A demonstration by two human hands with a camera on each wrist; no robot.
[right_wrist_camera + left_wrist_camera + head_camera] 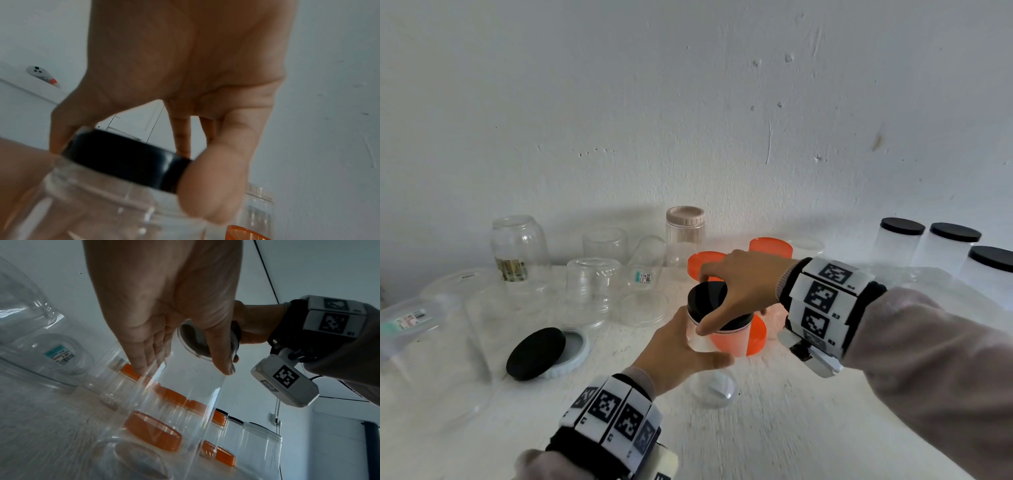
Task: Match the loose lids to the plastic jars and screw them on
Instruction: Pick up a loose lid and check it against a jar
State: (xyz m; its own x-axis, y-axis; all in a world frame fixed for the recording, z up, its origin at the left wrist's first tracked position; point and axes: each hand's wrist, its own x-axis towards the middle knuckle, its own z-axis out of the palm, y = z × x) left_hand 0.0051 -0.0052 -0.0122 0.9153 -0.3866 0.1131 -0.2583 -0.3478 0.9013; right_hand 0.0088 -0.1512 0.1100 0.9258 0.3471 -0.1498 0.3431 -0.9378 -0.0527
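Gripping from above, my right hand (743,291) curls thumb and fingers around the black lid (709,301) that sits on a clear plastic jar (700,339), the thumb pressed against the lid's side wall in the right wrist view. Below it, my left hand (674,353) wraps the jar's body, fingers on the far side and thumb across the front, holding it tilted above the white table (774,428). Just behind the jar stand orange-lidded jars (743,339), with two more orange lids (770,246) beyond. Farther left, a loose black lid (536,353) leans on a pale blue lid (571,353), near a cluster of clear upturned jars (592,284). A beige-lidded jar (685,233) stands by the wall; three black-lidded jars (928,246) line the far right.
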